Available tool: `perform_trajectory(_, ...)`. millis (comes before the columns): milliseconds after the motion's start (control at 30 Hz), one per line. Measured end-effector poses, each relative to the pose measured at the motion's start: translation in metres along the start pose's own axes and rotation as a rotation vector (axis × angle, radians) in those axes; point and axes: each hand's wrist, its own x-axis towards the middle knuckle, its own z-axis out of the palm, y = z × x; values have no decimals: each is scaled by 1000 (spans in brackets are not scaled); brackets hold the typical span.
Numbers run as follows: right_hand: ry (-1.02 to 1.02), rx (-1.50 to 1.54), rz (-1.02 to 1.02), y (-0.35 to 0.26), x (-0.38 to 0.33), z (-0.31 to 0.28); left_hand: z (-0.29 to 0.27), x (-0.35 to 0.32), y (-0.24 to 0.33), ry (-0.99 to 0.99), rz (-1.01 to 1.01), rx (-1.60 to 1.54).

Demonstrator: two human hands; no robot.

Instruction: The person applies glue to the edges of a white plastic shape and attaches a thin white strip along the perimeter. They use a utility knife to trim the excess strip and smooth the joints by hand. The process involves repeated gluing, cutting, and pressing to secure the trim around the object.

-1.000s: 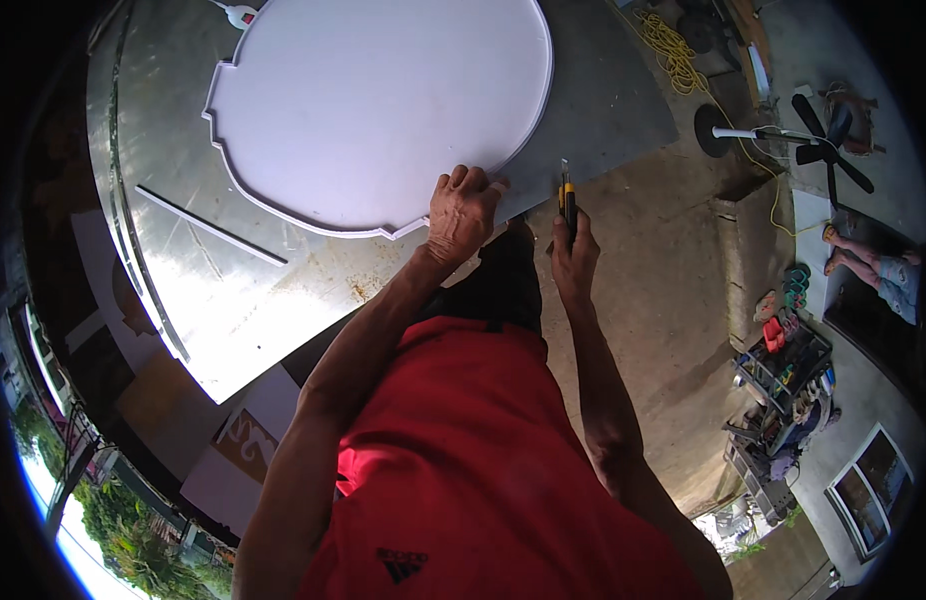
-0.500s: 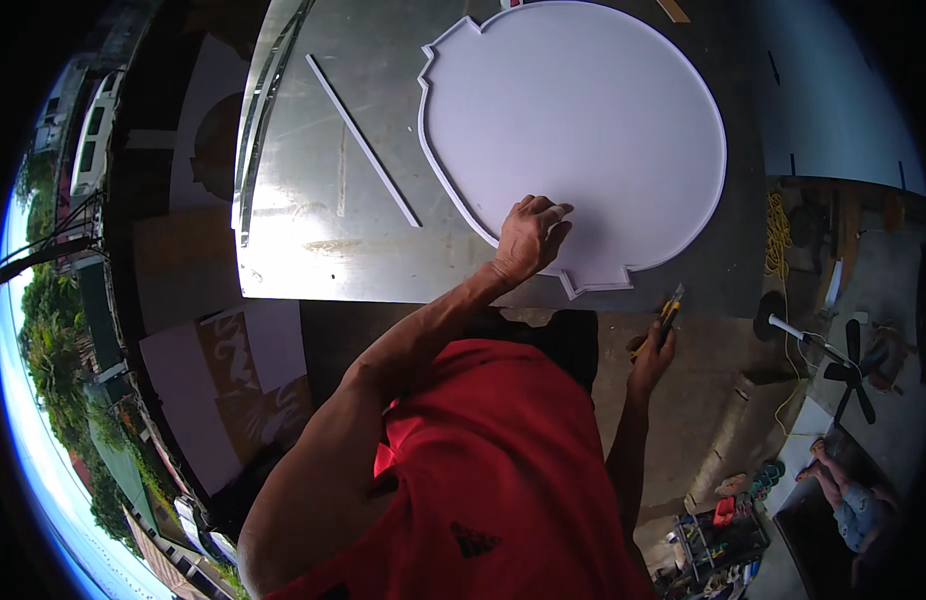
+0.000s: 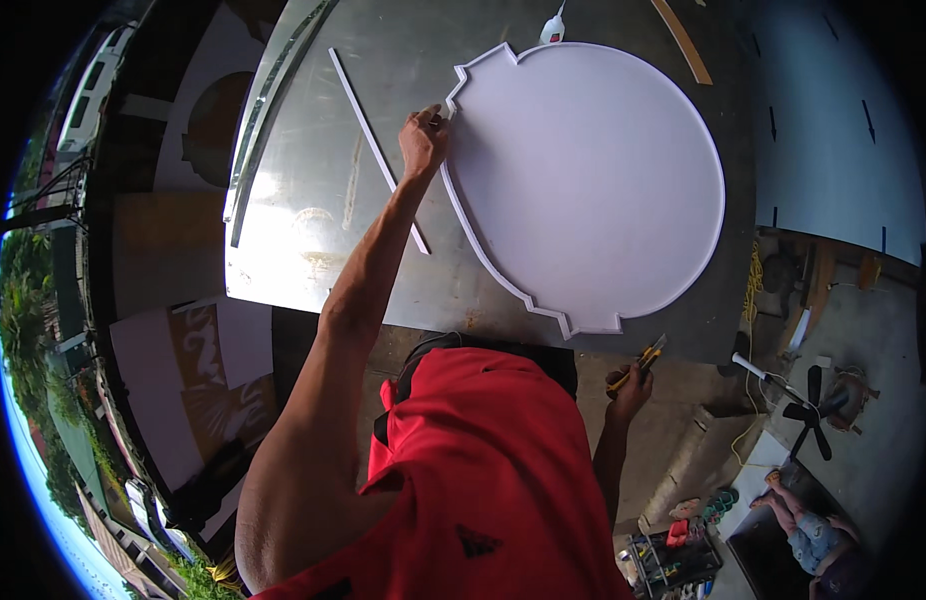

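Observation:
A large round white panel [image 3: 593, 190] with a raised white rim and notched corners lies on the metal-topped table [image 3: 293, 200]. At its upper left rim, beside the notched corner, is my left hand [image 3: 424, 142]. Its fingers are pinched together against the edge; whatever they may hold is too small to make out. My right hand [image 3: 631, 390] is below the table's near edge, to the right of my body. It grips a yellow and black utility knife [image 3: 645, 360], blade pointing up and away toward the table.
A thin white strip [image 3: 378, 150] lies left of the panel. Behind the panel stands a small white bottle [image 3: 553, 29], with a brown strip [image 3: 683, 40] at far right. On the floor are a fan [image 3: 808, 412] and a tool crate [image 3: 673, 560]; a person [image 3: 813, 535] reclines nearby.
My left hand has moved from the panel's near part to its upper left rim. The view has shifted, showing more of the far side. My right hand still holds the knife.

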Motion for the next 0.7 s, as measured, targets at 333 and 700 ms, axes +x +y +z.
perform_trajectory(333,44,21,127,-24,-7,18,3,14,-3,-107,-70,-66)
perform_trajectory(700,6,28,141,-14,10,11,-3,13,-4,-190,-63,-10)
